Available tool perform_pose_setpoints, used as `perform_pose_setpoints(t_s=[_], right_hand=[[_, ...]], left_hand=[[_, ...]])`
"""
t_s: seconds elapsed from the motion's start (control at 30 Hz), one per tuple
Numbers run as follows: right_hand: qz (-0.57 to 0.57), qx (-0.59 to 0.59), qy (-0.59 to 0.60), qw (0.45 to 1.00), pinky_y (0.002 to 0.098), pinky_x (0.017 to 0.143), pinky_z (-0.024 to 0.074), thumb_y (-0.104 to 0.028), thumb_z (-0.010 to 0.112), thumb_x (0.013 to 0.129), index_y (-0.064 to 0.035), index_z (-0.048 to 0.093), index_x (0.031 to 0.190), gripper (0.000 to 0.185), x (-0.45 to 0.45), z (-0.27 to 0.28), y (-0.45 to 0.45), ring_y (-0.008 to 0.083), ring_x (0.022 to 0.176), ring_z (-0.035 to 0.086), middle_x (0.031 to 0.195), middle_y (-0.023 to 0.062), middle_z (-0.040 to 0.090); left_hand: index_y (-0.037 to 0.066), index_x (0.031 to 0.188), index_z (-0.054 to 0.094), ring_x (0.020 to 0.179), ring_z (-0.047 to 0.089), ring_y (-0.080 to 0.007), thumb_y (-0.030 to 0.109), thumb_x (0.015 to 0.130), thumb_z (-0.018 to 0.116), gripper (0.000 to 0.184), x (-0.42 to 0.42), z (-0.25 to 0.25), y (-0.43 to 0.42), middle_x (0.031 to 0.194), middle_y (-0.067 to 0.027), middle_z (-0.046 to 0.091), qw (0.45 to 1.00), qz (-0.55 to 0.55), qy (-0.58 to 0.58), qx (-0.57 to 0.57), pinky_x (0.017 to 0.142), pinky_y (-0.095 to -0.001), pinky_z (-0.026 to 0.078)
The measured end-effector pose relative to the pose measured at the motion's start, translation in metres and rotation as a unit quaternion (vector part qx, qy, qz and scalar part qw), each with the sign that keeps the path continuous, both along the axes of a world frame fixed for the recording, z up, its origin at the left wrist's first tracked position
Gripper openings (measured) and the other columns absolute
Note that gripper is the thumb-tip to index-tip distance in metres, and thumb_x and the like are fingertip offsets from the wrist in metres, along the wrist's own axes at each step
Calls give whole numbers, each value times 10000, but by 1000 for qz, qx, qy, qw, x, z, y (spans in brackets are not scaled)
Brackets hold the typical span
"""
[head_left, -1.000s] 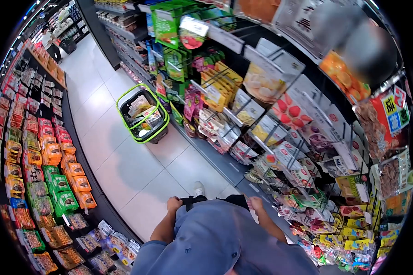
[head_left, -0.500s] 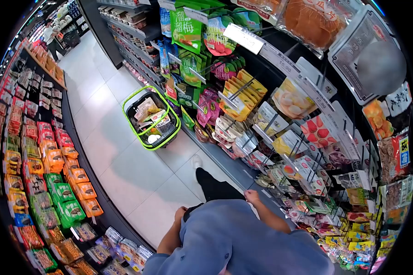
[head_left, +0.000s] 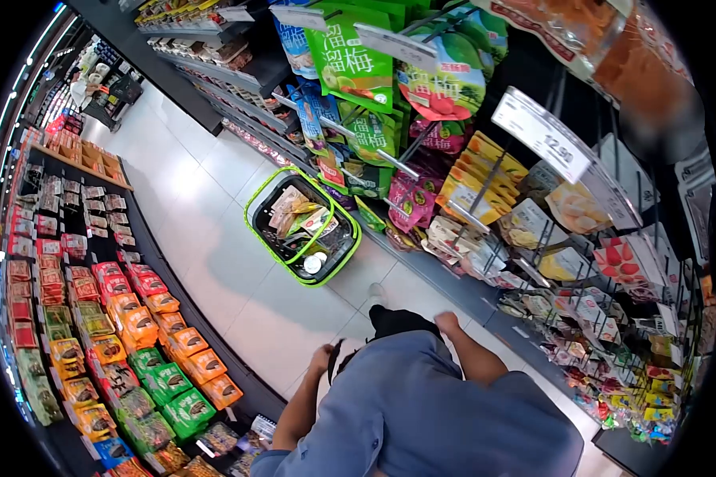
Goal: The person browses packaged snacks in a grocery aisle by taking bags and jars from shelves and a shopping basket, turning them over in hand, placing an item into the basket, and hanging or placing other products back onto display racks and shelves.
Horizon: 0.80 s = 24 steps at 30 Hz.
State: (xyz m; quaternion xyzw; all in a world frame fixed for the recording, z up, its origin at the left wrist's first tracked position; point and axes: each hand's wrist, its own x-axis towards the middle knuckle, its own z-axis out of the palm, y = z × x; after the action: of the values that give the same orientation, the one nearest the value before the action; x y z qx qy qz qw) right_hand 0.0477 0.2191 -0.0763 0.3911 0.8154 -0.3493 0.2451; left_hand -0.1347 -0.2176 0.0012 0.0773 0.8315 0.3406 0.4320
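Observation:
My left hand [head_left: 324, 359] is by my left side, its fingers closed on a black strap [head_left: 335, 359]. Held low on the other side, near the front of the hanging shelves, my right hand [head_left: 449, 321] is curled closed; nothing shows in it. On the floor ahead, apart from both hands, stands a black shopping basket [head_left: 344, 242] with bright green rim and handles. Inside it lie several food packs [head_left: 293, 208] and small white round-topped items [head_left: 314, 262].
Hooks on the right hold green snack bags [head_left: 356, 60], yellow packs [head_left: 485, 179] and pouches behind price tags [head_left: 545, 135]. A low display [head_left: 250, 389] of orange and green packs [head_left: 189, 409] curves along the left. A person [head_left: 83, 87] stands beside a dark cart [head_left: 123, 91] far down the tiled aisle [head_left: 215, 238].
My view has shifted, so basket and shelves sit further right and the hanging packs look nearer. My left hand has moved out from my side, with the black strap now showing.

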Motion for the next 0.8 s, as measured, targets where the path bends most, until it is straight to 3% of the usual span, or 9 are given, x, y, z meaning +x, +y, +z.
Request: perform_pose_setpoints(t_s=[0.07, 0.23, 0.37, 0.4, 0.5, 0.57, 0.63, 0.67, 0.8], right_hand=[[-60, -26, 131, 989, 379, 606, 493, -228, 553, 769, -16, 691, 742, 255, -63, 18, -19, 230, 639, 650, 625, 143, 639], [-117, -228, 168, 952, 305, 602, 501, -223, 564, 844, -41, 681, 936, 235, -181, 91, -46, 162, 665, 653, 812, 78, 693], [-121, -222, 165, 953, 271, 614, 511, -202, 563, 851, -46, 671, 954, 216, -203, 91, -48, 143, 689, 662, 832, 65, 686], [-112, -190, 154, 963, 270, 613, 514, -198, 563, 845, -43, 673, 940, 213, -200, 83, -45, 145, 686, 664, 808, 69, 684], [-116, -162, 56, 978, 276, 577, 516, -187, 564, 834, -42, 682, 893, 196, -172, 66, -35, 148, 648, 656, 761, 75, 678], [-78, -114, 42, 990, 286, 515, 506, -181, 569, 824, -36, 684, 841, 186, -131, 17, -26, 151, 591, 641, 720, 81, 671], [-146, -127, -27, 981, 287, 476, 497, -179, 572, 822, -29, 678, 809, 185, -119, 53, -30, 157, 556, 630, 709, 83, 667], [-161, -107, -49, 980, 337, 656, 538, -272, 557, 767, -69, 712, 774, 255, -110, 63, -34, 216, 641, 676, 711, 98, 692], [-303, -167, -71, 936, 289, 543, 516, -203, 543, 861, -54, 638, 970, 207, -105, 105, -54, 156, 655, 665, 825, 70, 688]], left_hand=[[2, 921, 675, 798, 680, -297, 303, 841, 625, 315, -44, 30, 12, 853, -189, 696, 992, 10, 110, -67, 717, -380, 517], [26, 943, 623, 684, 639, -128, 199, 927, 563, 185, -109, 54, 34, 796, -73, 672, 964, 261, 12, 47, 568, -242, 470], [-3, 933, 642, 697, 640, -172, 171, 900, 586, 185, -103, 31, 47, 784, -90, 671, 970, 232, -35, 64, 645, -302, 521], [28, 920, 655, 730, 649, -214, 192, 862, 630, 175, -95, 18, 44, 795, -104, 671, 990, 133, 51, 7, 695, -341, 521], [54, 898, 672, 793, 652, -275, 208, 816, 658, 175, -91, 58, 67, 819, -132, 660, 983, 72, 164, -35, 743, -384, 514], [55, 897, 672, 791, 654, -277, 215, 822, 656, 177, -107, 53, 66, 818, -132, 663, 988, 66, 140, -11, 743, -384, 514], [56, 903, 673, 814, 665, -289, 252, 843, 643, 207, -133, 59, 69, 843, -145, 683, 995, 76, 59, 15, 756, -385, 516], [56, 903, 673, 814, 665, -289, 252, 843, 643, 207, -142, 53, 66, 843, -145, 683, 995, 77, 54, 17, 756, -385, 516], [59, 937, 681, 900, 673, -308, 312, 856, 622, 272, -195, 6, 53, 925, -161, 700, 999, 47, -9, -7, 807, -398, 514]])
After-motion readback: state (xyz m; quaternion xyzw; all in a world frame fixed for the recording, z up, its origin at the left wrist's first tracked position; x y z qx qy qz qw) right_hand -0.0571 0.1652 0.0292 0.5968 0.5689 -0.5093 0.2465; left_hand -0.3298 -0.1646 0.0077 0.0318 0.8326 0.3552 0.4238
